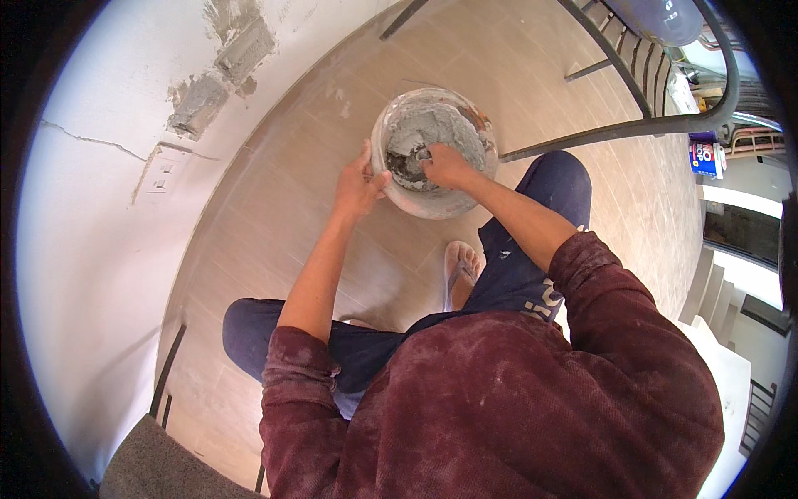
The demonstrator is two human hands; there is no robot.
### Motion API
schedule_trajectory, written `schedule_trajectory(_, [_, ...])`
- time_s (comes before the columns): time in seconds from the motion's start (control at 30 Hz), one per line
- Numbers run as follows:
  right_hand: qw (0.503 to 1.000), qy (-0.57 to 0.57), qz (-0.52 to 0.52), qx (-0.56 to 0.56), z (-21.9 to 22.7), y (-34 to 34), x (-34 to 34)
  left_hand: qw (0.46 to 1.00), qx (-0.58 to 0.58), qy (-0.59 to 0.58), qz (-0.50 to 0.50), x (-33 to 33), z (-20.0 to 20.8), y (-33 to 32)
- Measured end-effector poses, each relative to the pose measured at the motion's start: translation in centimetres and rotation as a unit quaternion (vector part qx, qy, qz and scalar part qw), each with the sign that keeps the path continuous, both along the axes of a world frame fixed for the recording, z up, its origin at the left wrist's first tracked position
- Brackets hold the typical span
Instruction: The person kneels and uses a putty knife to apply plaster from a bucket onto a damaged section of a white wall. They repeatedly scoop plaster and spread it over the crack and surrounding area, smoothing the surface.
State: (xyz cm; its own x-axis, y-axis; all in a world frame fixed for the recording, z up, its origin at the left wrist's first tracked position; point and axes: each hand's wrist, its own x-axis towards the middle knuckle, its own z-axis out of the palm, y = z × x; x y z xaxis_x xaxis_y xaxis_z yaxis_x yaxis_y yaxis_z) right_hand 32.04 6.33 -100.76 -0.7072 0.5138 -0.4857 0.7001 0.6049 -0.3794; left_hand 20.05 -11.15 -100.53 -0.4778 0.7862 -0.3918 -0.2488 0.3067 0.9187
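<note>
A: Where is the bucket (pixel 420 206)?

B: On the tiled floor (pixel 291 208), in front of the crouching person, whose sandalled foot (pixel 462 264) is near it. It's round and pale, its rim smeared with grey and brownish residue.

A: What's inside?

B: Thick grey paste (pixel 445 125), heaped roughly toward the far side and caked along the inner wall. Nearer the left there's a darker, hollowed patch.

A: And the hands?

B: The left hand (pixel 359 190) has its fingers gripping the bucket's left rim, thumb nearest the person. The right hand (pixel 449 168) reaches inside over the dark patch, fingers curled; I can't tell whether they are closed on a tool or on paste.

A: Any other containers?

B: Far right, a blue container (pixel 706 160) with white and red markings, its contents hidden, beyond the dark metal frame (pixel 615 129).
</note>
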Motion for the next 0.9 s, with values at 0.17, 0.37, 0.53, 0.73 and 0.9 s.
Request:
schedule_trajectory(0.17, [0.997, 0.075, 0.026, 0.012, -0.5, 0.5, 1.5, 0.997, 0.029, -0.064, 0.026, 0.4, 0.5, 0.1])
schedule_trajectory(0.37, [0.99, 0.096, 0.097, 0.018, 0.5, 2.5, 3.8, 0.999, 0.029, 0.02, -0.019, -0.4, -1.8, -0.4])
schedule_trajectory(0.53, [0.975, 0.172, 0.113, 0.083, 2.0, 4.6, 7.5, 0.97, -0.035, 0.241, 0.003, -1.2, -1.8, -1.9])
schedule_trajectory(0.73, [0.974, 0.161, 0.16, 0.011, 13.9, 3.2, 5.1, 0.755, 0.028, 0.572, 0.321, -6.4, 10.9, -7.5])
schedule_trajectory(0.9, [0.931, 0.247, 0.262, -0.063, 19.9, -0.4, -4.7, 0.415, -0.072, 0.717, 0.556, -14.8, 19.6, -20.6])
